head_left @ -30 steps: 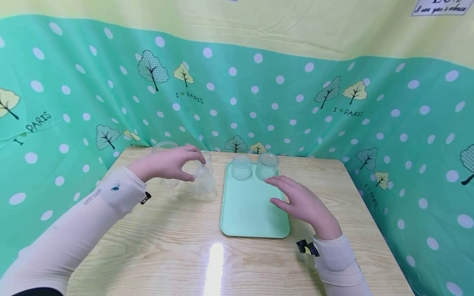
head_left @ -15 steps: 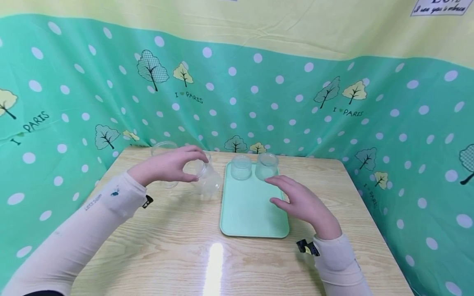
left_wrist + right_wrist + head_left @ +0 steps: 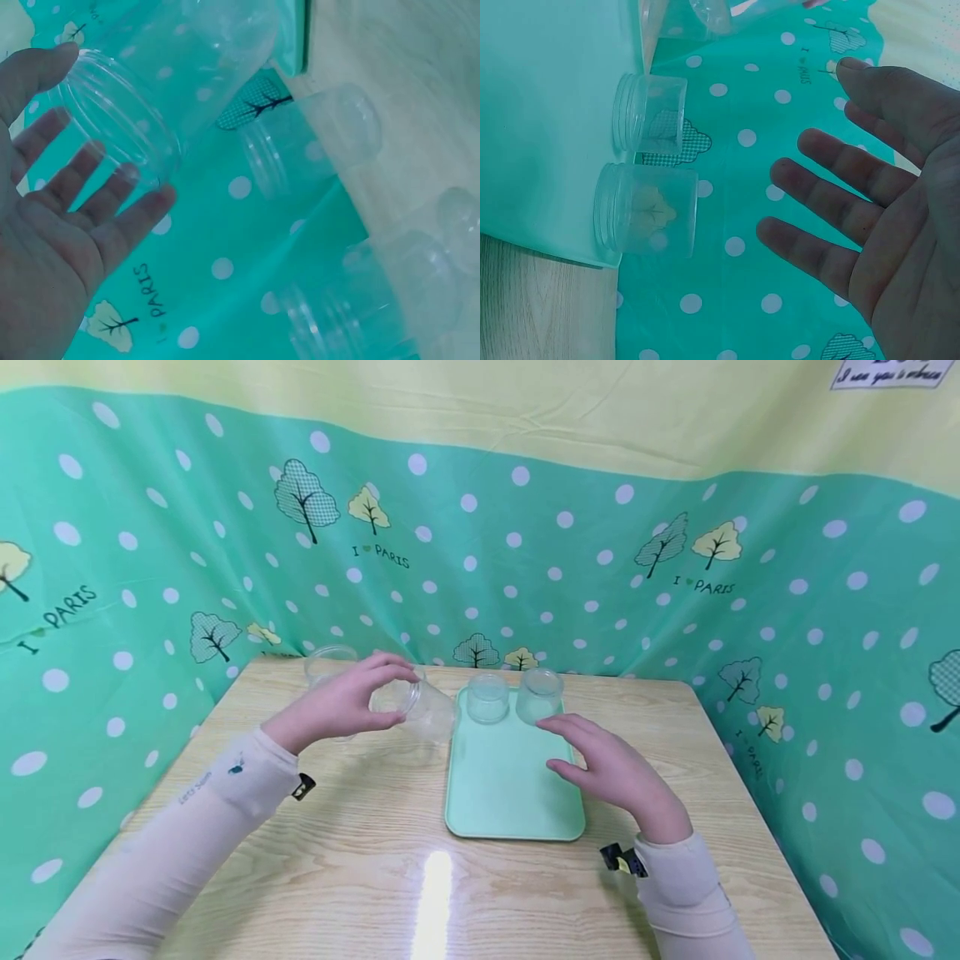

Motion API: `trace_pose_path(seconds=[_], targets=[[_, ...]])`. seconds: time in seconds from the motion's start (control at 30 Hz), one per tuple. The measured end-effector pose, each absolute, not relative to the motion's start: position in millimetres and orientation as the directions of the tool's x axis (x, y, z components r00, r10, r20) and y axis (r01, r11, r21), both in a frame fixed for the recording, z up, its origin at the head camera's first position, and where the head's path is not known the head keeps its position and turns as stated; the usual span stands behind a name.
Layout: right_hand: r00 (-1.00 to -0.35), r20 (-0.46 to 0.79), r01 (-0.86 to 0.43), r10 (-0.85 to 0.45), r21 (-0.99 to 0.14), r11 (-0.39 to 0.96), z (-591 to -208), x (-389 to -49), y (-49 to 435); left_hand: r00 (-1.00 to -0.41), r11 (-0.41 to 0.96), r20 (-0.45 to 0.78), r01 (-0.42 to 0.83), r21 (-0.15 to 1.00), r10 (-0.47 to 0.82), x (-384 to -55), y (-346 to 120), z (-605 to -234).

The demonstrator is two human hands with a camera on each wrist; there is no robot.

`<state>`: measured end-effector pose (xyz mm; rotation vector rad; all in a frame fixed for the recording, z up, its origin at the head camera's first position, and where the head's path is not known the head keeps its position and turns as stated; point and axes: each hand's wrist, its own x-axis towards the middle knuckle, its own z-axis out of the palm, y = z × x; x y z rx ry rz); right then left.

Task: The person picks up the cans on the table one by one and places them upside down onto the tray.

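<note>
In the head view, my left hand (image 3: 352, 702) grips a clear plastic jar (image 3: 433, 714) by its threaded mouth. The jar is tipped over, mouth to the left and base by the tray's left edge. Thumb and fingers span the rim in the left wrist view, where the jar (image 3: 187, 75) looks empty. My right hand (image 3: 611, 768) is held over the right side of the green tray (image 3: 517, 793), fingers loosely extended, nothing in it. A short clear jar (image 3: 488, 700) and a taller one (image 3: 540, 697) stand mouth down at the tray's back.
More clear jars stand on the wooden table (image 3: 337, 860) to the left, one (image 3: 330, 664) partly hidden behind my left hand. The left wrist view shows a smaller jar (image 3: 315, 142) and a larger jar (image 3: 367, 292). A green dotted curtain (image 3: 480, 568) surrounds the table.
The jar in my left hand has tipped from near upright to lying sideways, its base swinging right toward the tray. My right hand stays almost still.
</note>
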<state>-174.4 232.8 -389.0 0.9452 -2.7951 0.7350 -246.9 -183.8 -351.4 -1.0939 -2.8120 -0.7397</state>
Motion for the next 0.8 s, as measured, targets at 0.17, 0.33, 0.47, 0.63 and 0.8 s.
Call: trace_pose_path(seconds=[0.17,0.33,0.47,0.63,0.8], targets=[[-0.802,0.24,-0.594,-0.547,-0.416,0.688,-389.0,-175.3,232.8,-0.773,0.64,0.218,0.62,0.453,0.595,-244.1,-185.0,-360.4],[-0.802,0.24,-0.594,-0.547,-0.414,0.69,-389.6,-175.6,233.2,-0.787,0.627,0.267,0.608,0.487,0.556,-238.7,-184.6,-365.4],[-0.799,0.245,-0.599,-0.549,-0.408,0.689,-389.8,-175.6,233.1,-0.78,0.596,0.309,0.619,0.512,0.545,-235.4,-184.6,-368.6],[-0.8,0.244,-0.598,-0.549,-0.404,0.692,-388.8,-174.8,233.2,-0.783,0.55,0.336,0.612,0.568,0.524,-232.0,-183.6,-371.6],[-0.802,0.239,-0.594,-0.547,-0.409,0.693,-387.8,-173.4,233.3,-0.793,0.501,0.357,0.594,0.63,0.493,-230.2,-183.2,-378.2]])
